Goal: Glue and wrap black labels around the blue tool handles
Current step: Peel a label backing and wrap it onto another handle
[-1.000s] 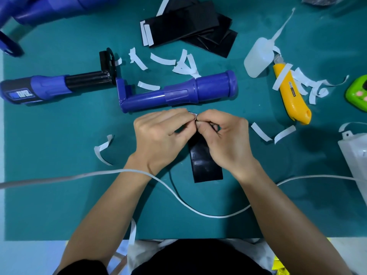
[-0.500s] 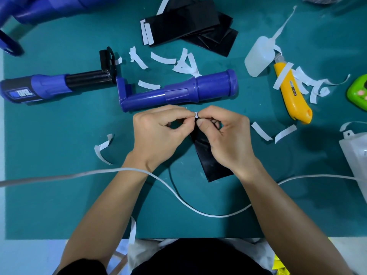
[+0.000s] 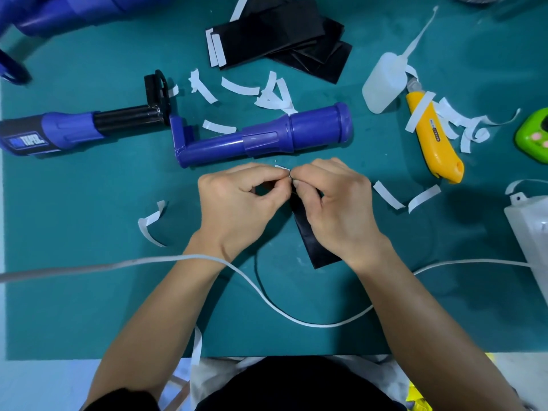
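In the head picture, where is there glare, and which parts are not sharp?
Head view: a glare streak runs along the blue tool handle, and the black label pinched by the left hand and right hand shows a sheen; also in the head view, both hands are sharp, the blue object in the top left corner is blurred, and shadows on the green mat are soft.

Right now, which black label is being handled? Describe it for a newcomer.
On the green mat, below the bare blue handle, the left hand and right hand pinch the top edge of one black label. Unlike the stacked labels at the far edge, it lies alone.
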